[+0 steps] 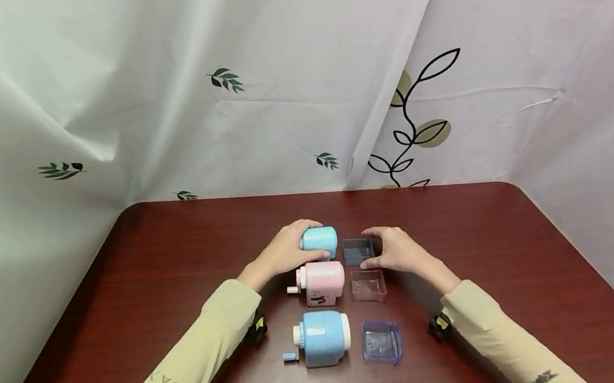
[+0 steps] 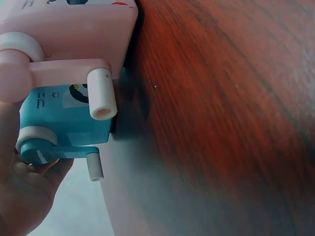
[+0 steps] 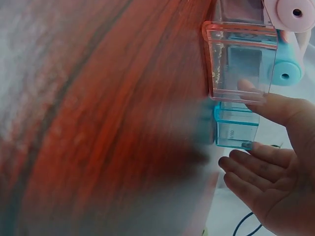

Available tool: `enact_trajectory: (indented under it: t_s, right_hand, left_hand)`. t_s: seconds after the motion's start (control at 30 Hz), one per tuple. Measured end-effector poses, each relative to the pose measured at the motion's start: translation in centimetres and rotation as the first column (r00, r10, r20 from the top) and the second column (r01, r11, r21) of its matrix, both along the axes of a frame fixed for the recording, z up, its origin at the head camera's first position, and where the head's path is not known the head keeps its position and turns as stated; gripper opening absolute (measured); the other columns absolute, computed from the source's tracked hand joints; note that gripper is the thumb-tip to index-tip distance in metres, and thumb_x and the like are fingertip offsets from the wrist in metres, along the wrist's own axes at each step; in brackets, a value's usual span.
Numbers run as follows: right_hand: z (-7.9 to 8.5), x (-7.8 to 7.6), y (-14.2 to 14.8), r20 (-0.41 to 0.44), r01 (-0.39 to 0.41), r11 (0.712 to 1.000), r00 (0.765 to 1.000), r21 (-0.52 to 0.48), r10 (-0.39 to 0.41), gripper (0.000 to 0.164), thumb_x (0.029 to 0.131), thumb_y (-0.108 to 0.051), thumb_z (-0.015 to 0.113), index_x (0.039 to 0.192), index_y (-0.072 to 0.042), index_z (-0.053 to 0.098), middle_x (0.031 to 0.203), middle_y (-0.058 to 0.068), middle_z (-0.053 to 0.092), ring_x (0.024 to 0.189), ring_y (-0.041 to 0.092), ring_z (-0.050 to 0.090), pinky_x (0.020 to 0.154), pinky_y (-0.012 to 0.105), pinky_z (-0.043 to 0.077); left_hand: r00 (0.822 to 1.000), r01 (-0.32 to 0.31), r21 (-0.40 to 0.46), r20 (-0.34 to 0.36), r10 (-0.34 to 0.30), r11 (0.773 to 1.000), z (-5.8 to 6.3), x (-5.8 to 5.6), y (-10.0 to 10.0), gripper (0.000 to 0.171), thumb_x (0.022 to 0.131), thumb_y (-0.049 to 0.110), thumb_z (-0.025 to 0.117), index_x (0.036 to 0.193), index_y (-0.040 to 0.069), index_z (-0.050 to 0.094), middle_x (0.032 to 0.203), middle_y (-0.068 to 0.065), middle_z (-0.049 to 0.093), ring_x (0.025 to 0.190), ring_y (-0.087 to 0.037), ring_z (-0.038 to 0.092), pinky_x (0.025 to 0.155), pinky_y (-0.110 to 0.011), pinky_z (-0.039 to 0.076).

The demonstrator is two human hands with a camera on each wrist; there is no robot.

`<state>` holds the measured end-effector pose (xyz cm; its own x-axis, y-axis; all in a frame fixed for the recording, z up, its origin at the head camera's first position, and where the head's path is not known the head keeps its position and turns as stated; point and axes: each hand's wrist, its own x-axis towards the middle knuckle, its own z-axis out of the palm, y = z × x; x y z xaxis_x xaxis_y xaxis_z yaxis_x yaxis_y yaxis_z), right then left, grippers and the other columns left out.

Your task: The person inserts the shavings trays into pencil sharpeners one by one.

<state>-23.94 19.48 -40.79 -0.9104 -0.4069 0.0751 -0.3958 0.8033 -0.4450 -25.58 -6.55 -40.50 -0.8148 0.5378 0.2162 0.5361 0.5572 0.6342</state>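
In the head view my left hand (image 1: 286,248) holds a turquoise crank pencil sharpener (image 1: 319,241), thumb on the near side and fingers over the far side. Its crank points left, seen in the left wrist view. My right hand (image 1: 401,250) has thumb and index finger at opposite sides of a clear teal-tinted shavings drawer (image 3: 236,129), pinching it. The other fingers of that hand are extended. Closer to me stands a pink pencil sharpener (image 1: 323,279), with a clear pink drawer (image 1: 368,285) to its right, overlapping the right thumb in the right wrist view.
Nearest me is a blue pencil sharpener (image 1: 323,339), its crank to the left. Right of it lies a clear violet-blue drawer (image 1: 382,342). Everything stands on a dark red wooden table (image 1: 199,235), with a white leaf-patterned curtain (image 1: 161,107) behind.
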Motion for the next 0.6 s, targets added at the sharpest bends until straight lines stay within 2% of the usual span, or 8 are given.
enact_trajectory:
  t_s: [0.17, 0.37, 0.6]
  right_hand:
    - [-0.3, -0.1, 0.0, 0.009, -0.008, 1.000, 1.000, 0.007, 0.008, 0.066, 0.066, -0.035, 0.079, 0.119, -0.004, 0.056, 0.083, 0.006, 0.065, 0.067, 0.014, 0.050, 0.062, 0.030, 0.043]
    - [-0.3, -0.2, 0.1, 0.006, -0.023, 1.000, 1.000, -0.004, 0.023, 0.064, 0.066, -0.033, 0.079, 0.118, -0.003, 0.056, 0.090, 0.008, 0.064, 0.070, 0.014, 0.052, 0.062, 0.030, 0.045]
    - [-0.2, -0.3, 0.0, 0.004, -0.027, 1.000, 1.000, -0.005, 0.027, 0.064, 0.066, -0.034, 0.079, 0.117, -0.004, 0.057, 0.090, 0.008, 0.065, 0.070, 0.013, 0.052, 0.063, 0.030, 0.045]
  left_hand:
    - [1.000, -0.002, 0.008, -0.003, 0.002, 1.000, -0.5, -0.2, 0.1, 0.057, 0.076, 0.040, 0.071, 0.122, 0.013, 0.051, 0.113, -0.004, 0.056, 0.093, -0.015, 0.051, 0.079, -0.035, 0.047]
    - [1.000, -0.005, 0.024, -0.021, 0.006, 1.000, -0.9, -0.4, 0.2, 0.057, 0.074, 0.041, 0.072, 0.120, 0.013, 0.052, 0.111, -0.003, 0.057, 0.091, -0.014, 0.052, 0.078, -0.035, 0.047]
    - [0.999, -0.019, 0.026, -0.042, 0.020, 0.999, -1.1, -0.7, 0.2, 0.056, 0.072, 0.045, 0.073, 0.117, 0.016, 0.054, 0.108, 0.000, 0.058, 0.088, -0.012, 0.052, 0.075, -0.031, 0.047]
